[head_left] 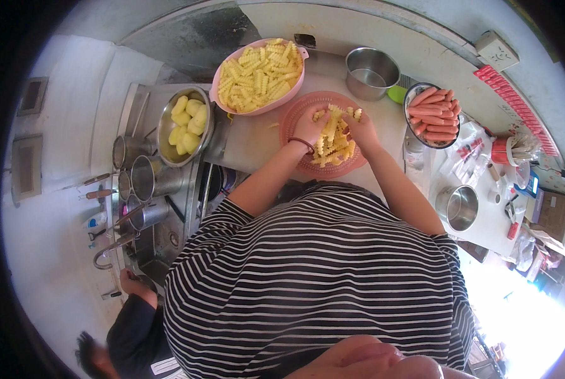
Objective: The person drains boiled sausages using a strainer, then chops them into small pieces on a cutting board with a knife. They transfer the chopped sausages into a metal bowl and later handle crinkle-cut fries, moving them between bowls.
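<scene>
Crinkle-cut potato strips [332,154] lie heaped in a round pink plastic colander [293,106] right before me. My left hand [311,124], with a dark red band at the wrist, is closed around some strips at the left of the heap. Across from it, my right hand [363,131] pinches more strips between thumb and fingers. Both hands are over the colander, fingertips close together. The curled fingers partly hide what they hold. Behind, at the upper left, an oval pink basin [259,112] is filled with more crinkle-cut strips.
Peeled whole potatoes [188,125] sit in a metal bowl [208,137] at left, above metal pots [152,177] and a sink [162,251]. An empty steel pot [372,73] and a bowl of sausages [431,116] stand at right. Another person's arm [138,289] reaches toward the sink.
</scene>
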### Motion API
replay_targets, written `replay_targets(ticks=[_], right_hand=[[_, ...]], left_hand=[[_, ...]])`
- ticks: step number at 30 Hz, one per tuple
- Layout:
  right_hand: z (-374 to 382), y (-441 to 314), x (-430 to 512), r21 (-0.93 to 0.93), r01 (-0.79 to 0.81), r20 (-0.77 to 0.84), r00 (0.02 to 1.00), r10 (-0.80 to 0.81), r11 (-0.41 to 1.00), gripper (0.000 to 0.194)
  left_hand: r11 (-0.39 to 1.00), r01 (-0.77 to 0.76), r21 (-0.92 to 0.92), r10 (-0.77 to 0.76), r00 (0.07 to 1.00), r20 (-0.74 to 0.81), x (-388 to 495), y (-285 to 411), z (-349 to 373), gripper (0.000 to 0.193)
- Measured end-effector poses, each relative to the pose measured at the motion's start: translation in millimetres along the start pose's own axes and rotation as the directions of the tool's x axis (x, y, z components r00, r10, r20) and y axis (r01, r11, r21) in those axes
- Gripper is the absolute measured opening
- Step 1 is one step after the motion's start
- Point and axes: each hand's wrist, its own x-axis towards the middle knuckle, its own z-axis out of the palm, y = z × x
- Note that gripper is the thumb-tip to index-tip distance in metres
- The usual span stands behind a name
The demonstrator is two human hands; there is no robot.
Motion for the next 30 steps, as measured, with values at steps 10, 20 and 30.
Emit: replay_targets(ticks=[10,20,30], right_hand=[[1.2,-0.7,-7.2,-0.087,0.035,0.129,0.991,-0.023,0.996,0.041],[-7.4,13.7,4.8,-0.126,-0.022,0.157,0.987,0.042,0.992,0.049],[-1.2,5.1,-5.7,-0.062,-0.081,0.222,0.971,0.093,0.995,0.059]], left_hand=[[0.987,0.019,-0.163,0.011,0.984,0.177,-5.4,23.3,-10.6,0.037],[0.984,-0.088,0.157,0.056,0.978,0.2,-1.3,23.3,-14.8,0.028],[0.898,0.061,-0.436,0.038,0.976,0.216,-0.6,16.5,-13.8,0.036]])
